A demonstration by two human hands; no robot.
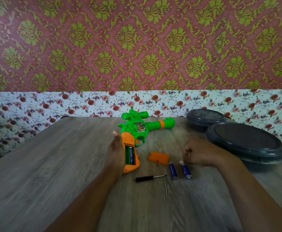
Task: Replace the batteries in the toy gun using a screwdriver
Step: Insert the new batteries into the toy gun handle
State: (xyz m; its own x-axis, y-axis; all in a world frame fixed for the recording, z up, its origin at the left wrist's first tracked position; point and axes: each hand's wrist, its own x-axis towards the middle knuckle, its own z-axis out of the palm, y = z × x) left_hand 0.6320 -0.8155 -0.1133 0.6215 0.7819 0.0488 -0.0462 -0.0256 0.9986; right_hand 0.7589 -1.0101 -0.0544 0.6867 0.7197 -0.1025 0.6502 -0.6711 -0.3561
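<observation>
The toy gun lies on its side near the middle of the table, barrel pointing to about 3 o'clock, and your left hand wraps the orange grip from the 9 o'clock side to steady it. The battery bay in the grip is open, with one battery seated and what looks like an empty slot beside it. The orange cover rests just beside the grip at 3 o'clock, and a dark speck at its near edge may be the screw, though it is too small to tell. Two loose batteries lie further toward 4 o'clock; your right hand is curled, fingertips touching or pinching the top of the outer one. The likely mistakes: mixing old cells with new, since they look alike, or seating one the wrong way round. A nudge could roll the batteries or flick that speck away. The screwdriver sits at 5 o'clock, near your wrists; two dark lidded tubs stand at 2 o'clock.
</observation>
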